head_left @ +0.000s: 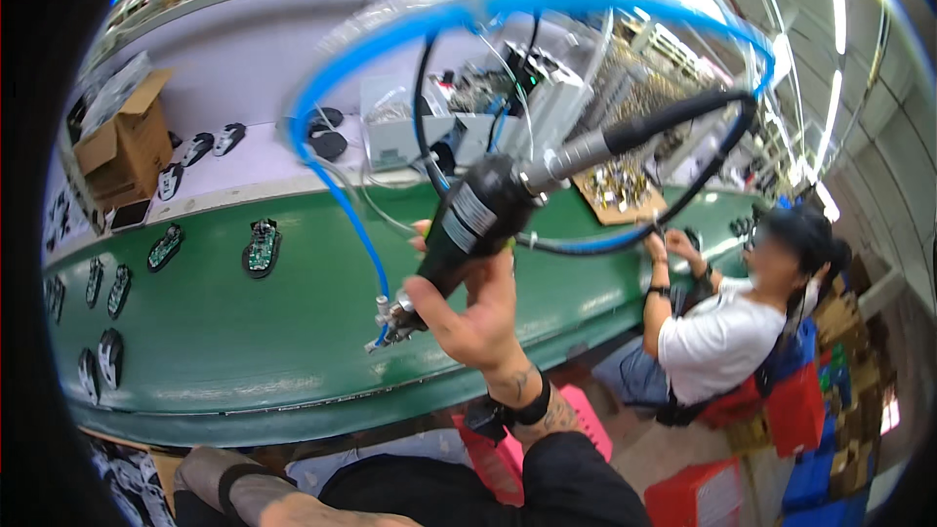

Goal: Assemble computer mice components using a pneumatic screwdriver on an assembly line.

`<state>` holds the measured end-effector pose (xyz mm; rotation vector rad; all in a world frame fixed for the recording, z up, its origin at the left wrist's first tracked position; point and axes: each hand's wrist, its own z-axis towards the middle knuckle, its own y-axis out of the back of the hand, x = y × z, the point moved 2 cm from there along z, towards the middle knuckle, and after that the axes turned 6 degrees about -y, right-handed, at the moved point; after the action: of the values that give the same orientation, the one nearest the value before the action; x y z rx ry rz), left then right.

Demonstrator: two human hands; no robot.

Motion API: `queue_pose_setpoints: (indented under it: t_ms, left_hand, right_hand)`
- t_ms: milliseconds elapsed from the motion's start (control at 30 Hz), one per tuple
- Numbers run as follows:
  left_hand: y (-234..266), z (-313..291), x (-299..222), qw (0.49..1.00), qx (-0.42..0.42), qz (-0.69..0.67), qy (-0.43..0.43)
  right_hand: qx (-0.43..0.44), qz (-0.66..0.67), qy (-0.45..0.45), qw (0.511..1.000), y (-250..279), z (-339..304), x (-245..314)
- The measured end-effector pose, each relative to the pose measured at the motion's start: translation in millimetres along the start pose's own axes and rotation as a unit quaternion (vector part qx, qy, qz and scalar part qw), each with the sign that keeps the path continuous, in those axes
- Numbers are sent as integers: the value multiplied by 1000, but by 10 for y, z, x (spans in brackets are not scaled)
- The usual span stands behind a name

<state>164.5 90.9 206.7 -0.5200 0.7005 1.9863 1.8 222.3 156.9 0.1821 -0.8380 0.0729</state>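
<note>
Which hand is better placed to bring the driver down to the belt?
Right. The right hand already grips the black powered screwdriver above the green belt; the left forearm rests low, holding nothing visible.

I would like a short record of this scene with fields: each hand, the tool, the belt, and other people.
right hand: right hand grips a black power screwdriver, tip pointing down-left
left hand: not in view; only a forearm shows at the lower edge
hoses: a blue hose and a black cable loop overhead from the tool
belt: green conveyor belt carrying a circuit board and others at left
other people: a co-worker in a white shirt sits at right
</note>
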Motion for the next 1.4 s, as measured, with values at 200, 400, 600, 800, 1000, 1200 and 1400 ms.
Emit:
queue_pose_setpoints:
  t_ms: [200, 400, 600, 800, 1000, 1200, 1400]
  left_hand:
    - [512, -557, 14, 992, -102, -34, 64]
    - [992, -1731, 103, 767, -264, 474, 343]
    - [1625, -2779, 572, 474, -306, 663, 492]
    - [2208, -2860, 1095, 511, -232, 692, 453]
    - [2260, -3033, 471, 520, -188, 642, 531]
    - [1616, -4205, -1862, 103, -188, 660, 720]
    - [999, -4777, -1830, 269, -363, 549, 704]
  right_hand:
    - [1, 128, -113, 985, -49, 36, -159]
    - [-87, 142, -73, 983, 343, -203, -420]
    - [-63, 144, -64, 986, 218, -105, -380]
    - [21, 120, -42, 992, 385, 87, -378]
    - [-39, -66, -3, 997, 713, 103, -427]
    - [24, 506, -45, 861, 352, 128, -539]
    - [32, 422, -45, 905, 689, -147, -555]
